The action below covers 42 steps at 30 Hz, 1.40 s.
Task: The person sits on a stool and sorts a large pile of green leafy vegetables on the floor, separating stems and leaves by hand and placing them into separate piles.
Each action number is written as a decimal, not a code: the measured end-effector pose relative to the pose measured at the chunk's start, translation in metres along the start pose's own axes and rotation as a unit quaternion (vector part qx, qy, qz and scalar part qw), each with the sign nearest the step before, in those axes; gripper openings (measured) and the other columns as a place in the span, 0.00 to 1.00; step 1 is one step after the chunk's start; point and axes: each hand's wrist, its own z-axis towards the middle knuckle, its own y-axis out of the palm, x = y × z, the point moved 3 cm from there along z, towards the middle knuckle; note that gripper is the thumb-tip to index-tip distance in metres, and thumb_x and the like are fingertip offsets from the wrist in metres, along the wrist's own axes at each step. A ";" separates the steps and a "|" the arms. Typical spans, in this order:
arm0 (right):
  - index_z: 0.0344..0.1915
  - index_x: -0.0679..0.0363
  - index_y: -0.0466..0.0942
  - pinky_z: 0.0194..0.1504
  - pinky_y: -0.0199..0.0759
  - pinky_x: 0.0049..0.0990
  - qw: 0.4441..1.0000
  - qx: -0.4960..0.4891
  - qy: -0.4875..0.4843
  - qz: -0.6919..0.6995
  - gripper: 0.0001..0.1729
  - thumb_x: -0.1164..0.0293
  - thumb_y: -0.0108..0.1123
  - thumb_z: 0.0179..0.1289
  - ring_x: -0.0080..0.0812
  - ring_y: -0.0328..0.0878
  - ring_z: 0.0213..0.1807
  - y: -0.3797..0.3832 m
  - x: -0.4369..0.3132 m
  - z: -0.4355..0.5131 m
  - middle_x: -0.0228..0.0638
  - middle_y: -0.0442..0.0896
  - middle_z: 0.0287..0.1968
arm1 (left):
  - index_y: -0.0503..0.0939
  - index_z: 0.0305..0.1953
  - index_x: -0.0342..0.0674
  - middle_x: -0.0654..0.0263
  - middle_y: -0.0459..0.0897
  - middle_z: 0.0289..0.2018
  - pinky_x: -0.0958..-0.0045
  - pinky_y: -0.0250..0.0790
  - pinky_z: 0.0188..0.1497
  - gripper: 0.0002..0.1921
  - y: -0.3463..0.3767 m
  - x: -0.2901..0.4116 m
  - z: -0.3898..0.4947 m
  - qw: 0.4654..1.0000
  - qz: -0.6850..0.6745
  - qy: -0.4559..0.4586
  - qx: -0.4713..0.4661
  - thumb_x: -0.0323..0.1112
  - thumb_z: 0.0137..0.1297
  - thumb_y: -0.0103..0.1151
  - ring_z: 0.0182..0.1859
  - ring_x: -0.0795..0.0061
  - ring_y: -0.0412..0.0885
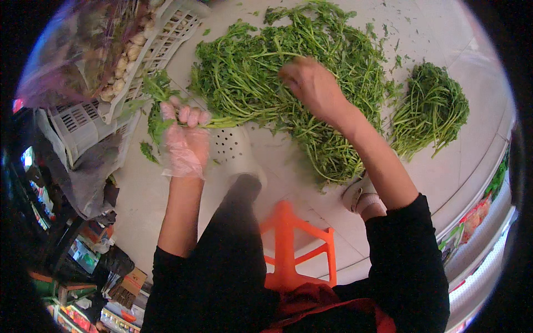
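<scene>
My left hand [187, 133] wears a clear plastic glove and grips a small bunch of leafy green stems [222, 122]. The bunch's leaves stick out on the left, past my fingers. A wide heap of the same greens [250, 75] is spread over the tiled floor in front of me. Above its middle is my bare right hand [310, 85], its fingers curled and blurred by motion. A stem lies close to those fingertips, but I cannot tell whether they hold it. To the right, a separate bundle of greens [435, 104] rests on the floor.
White plastic crates [85, 120] stand at the left, one holding garlic bulbs [133, 52]. An orange plastic stool [285, 245] is beneath me. My feet, in light clogs [231, 145], flank the near part of the heap. A store shelf [479, 249] runs along the right.
</scene>
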 end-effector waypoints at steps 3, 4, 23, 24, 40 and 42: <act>0.47 0.58 0.78 0.46 0.75 0.44 0.988 0.055 0.050 -0.133 0.13 0.72 0.60 0.61 0.50 0.80 0.48 0.006 0.019 0.037 0.46 0.82 0.41 | 0.73 0.42 0.49 0.75 0.55 0.24 0.71 0.54 0.35 0.10 0.006 -0.004 -0.002 0.999 0.041 -0.015 0.024 0.46 0.79 0.48 0.28 0.77 0.55; 0.48 0.58 0.77 0.45 0.75 0.44 0.978 0.040 0.083 -0.186 0.14 0.72 0.59 0.61 0.50 0.80 0.47 0.009 0.025 0.043 0.46 0.82 0.41 | 0.72 0.41 0.49 0.75 0.56 0.24 0.71 0.54 0.35 0.11 0.007 -0.005 -0.002 0.999 0.045 -0.015 0.018 0.47 0.79 0.48 0.28 0.76 0.55; 0.49 0.62 0.76 0.39 0.73 0.46 0.977 -0.045 0.192 0.078 0.11 0.76 0.56 0.66 0.56 0.82 0.38 -0.024 -0.051 -0.040 0.54 0.83 0.36 | 0.74 0.41 0.48 0.70 0.70 0.29 0.68 0.62 0.39 0.12 0.010 -0.048 -0.014 0.989 0.069 -0.128 0.036 0.48 0.77 0.52 0.30 0.73 0.65; 0.49 0.62 0.76 0.39 0.73 0.47 0.971 -0.014 0.201 0.125 0.12 0.76 0.56 0.66 0.56 0.82 0.37 -0.035 -0.052 -0.045 0.54 0.83 0.35 | 0.75 0.42 0.48 0.70 0.70 0.29 0.68 0.61 0.39 0.12 0.007 -0.045 -0.017 0.991 0.075 -0.107 0.025 0.48 0.77 0.53 0.30 0.74 0.65; 0.51 0.60 0.72 0.33 0.74 0.49 0.949 0.007 0.157 0.273 0.13 0.73 0.56 0.67 0.58 0.81 0.32 -0.023 -0.110 -0.056 0.54 0.80 0.27 | 0.68 0.69 0.46 0.62 0.76 0.66 0.55 0.64 0.71 0.26 0.016 -0.046 -0.011 0.974 -0.016 -0.158 -0.159 0.40 0.72 0.57 0.66 0.61 0.74; 0.50 0.60 0.73 0.33 0.74 0.50 0.950 -0.009 0.157 0.269 0.13 0.73 0.56 0.66 0.59 0.81 0.32 -0.014 -0.108 -0.060 0.54 0.80 0.27 | 0.68 0.69 0.47 0.64 0.77 0.61 0.56 0.64 0.71 0.26 0.015 -0.043 -0.011 0.977 -0.018 -0.135 -0.161 0.39 0.72 0.57 0.62 0.64 0.75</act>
